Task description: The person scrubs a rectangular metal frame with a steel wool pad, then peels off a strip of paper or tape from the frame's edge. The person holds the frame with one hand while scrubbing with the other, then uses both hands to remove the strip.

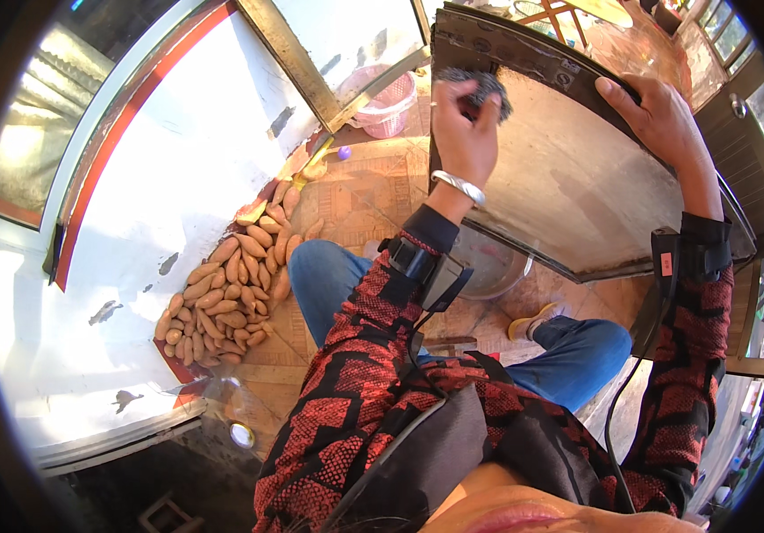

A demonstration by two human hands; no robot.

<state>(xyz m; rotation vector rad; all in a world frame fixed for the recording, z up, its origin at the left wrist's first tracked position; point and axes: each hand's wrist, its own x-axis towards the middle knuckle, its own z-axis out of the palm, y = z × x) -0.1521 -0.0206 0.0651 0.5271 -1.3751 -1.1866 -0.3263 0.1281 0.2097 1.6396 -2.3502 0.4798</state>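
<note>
My left hand (467,136), with a silver bracelet at the wrist, grips a dark, fuzzy scouring pad, probably steel wool (492,89). The pad is against the upper left part of a large, dark-edged flat panel (575,173), whose pale brown face looks stained. My right hand (665,120) holds the panel's upper edge, thumb on the near side and the other fingers mostly hidden behind it. Beneath the panel's lower edge, a round basin (488,263) with liquid in it shows in part between my knees.
A heap of sweet potatoes (228,300) lies on the tiled floor by the white wall (155,166) at left. A pink plastic basket (385,110) and a small purple ball (344,152) are farther off. A wooden door (722,133) stands at right.
</note>
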